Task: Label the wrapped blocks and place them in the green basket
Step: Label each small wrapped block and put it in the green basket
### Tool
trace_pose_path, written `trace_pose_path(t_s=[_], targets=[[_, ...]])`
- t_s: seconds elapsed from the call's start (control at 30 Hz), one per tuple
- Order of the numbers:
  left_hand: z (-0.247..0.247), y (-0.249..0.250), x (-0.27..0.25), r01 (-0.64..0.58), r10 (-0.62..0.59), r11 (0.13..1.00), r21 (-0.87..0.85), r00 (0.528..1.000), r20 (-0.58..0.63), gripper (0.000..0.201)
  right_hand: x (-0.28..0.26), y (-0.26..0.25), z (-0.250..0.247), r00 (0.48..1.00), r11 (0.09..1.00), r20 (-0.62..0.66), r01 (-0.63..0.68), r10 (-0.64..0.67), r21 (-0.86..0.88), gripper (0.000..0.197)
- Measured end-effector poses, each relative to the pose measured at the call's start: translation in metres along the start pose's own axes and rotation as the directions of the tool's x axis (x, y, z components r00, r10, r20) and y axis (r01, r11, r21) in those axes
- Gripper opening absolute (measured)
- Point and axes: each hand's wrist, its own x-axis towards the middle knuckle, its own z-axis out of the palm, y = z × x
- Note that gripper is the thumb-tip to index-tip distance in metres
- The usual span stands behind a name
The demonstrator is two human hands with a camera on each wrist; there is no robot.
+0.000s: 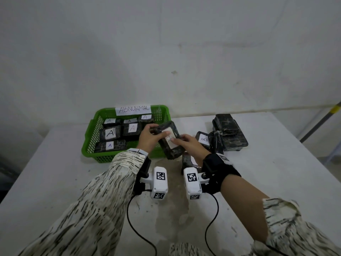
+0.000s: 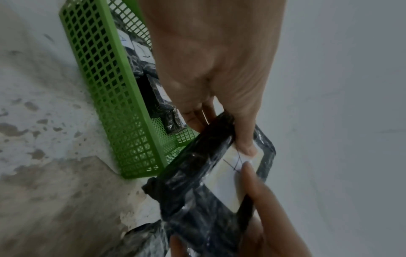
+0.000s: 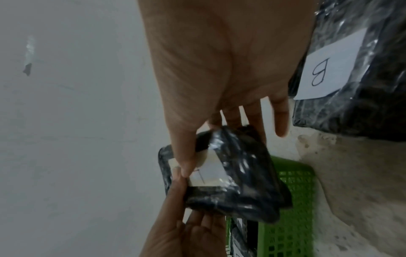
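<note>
Head view shows both hands holding one wrapped block [image 1: 168, 140] tilted over the near right corner of the green basket [image 1: 92, 137], above the bench [image 1: 276, 172]. The left hand [image 1: 148, 138] curls round the block's far end, the right hand [image 1: 190, 145] grips its near side, and both thumbs press on a white label [image 1: 170, 139] on its top face. Six blocks marked A already lie in the basket, which carries an "ABNORMAL" sign [image 1: 133, 109] on its far wall. To the right, a block marked B [image 1: 203, 140] and a pile of dark unlabelled blocks [image 1: 228, 133] wait on the bench, and another block lies partly hidden under the right wrist, so I judge the job a little over half done, with this label being smoothed down before the block goes in. Left wrist view adds what the head view cannot: the left thumb [image 2: 247, 147] sits on the label's edge beside thin pen strokes, too blurred to read, and the right thumb [image 2: 249, 172] meets it from below; the basket's mesh wall [image 2: 114, 97] stands just beside the block. Right wrist view shows the right fingers [image 3: 232, 118] spread behind the block while the thumb pins the label [image 3: 208, 172], the little finger sticking out free, and the B label [image 3: 329, 64] plainly readable, well apart from the held block.
</note>
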Motion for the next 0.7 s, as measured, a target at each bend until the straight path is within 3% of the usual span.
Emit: trace_pose_path(t_s=[0.07,0.17,0.27,0.37,0.43,0.53,0.6,0.7], targets=[[0.001,0.003,-0.002,-0.025,0.023,1.000,0.014,0.996,0.087,0.037,-0.003,-0.003,0.003,1.000,1.000,0.009,0.001,-0.001,0.015,0.042],[0.002,0.005,-0.005,-0.026,0.027,1.000,-0.012,0.993,0.116,0.028,-0.005,-0.004,0.006,1.000,0.999,-0.002,0.013,-0.013,0.038,0.036],[-0.001,0.002,-0.006,-0.084,0.086,0.996,-0.019,0.981,0.175,0.020,-0.009,-0.005,0.008,0.997,0.991,0.052,-0.067,0.061,0.118,0.039],[-0.007,0.001,-0.010,-0.124,0.132,0.991,-0.047,0.950,0.284,0.025,-0.012,-0.006,0.006,0.989,0.979,0.126,-0.105,0.083,0.175,0.045],[-0.008,0.000,-0.010,-0.116,0.119,0.993,-0.026,0.954,0.275,0.030,-0.015,-0.009,0.005,0.987,0.975,0.152,-0.084,0.053,0.207,0.045],[-0.006,-0.002,-0.006,0.005,-0.015,0.997,0.072,0.991,0.131,0.044,-0.017,-0.013,0.003,0.988,0.967,0.152,-0.059,0.021,0.246,0.041],[-0.004,0.001,-0.007,0.070,-0.077,0.996,0.047,0.984,0.161,0.043,-0.015,-0.013,0.003,0.989,0.979,0.150,-0.025,-0.006,0.204,0.036],[-0.005,0.009,-0.015,0.202,-0.161,0.965,-0.167,0.960,0.228,0.040,-0.012,-0.013,-0.001,0.995,0.995,0.056,0.085,-0.088,0.049,0.041]])
